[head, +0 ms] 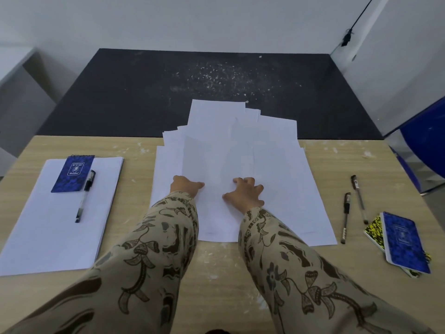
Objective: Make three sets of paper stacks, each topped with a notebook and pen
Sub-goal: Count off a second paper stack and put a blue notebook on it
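Head view: my right hand (244, 192) lies spread, fingers straight, pressing the loose paper pile (277, 177) at the centre of the desk (216, 273); my left hand (186, 185) rests on the pile's left part, fingers hidden, so I cannot tell its grasp; at left, a squared stack (60, 225) carries a blue notebook (73, 174) and a pen (84, 196).

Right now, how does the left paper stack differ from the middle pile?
1. The left stack is squared, its edges aligned; the middle pile is fanned and askew, with sheets reaching past the table's far edge.
2. The left stack carries a blue notebook and a pen; the middle pile carries neither, only the left hand and right hand.
Shared: both are white paper on the wooden table.
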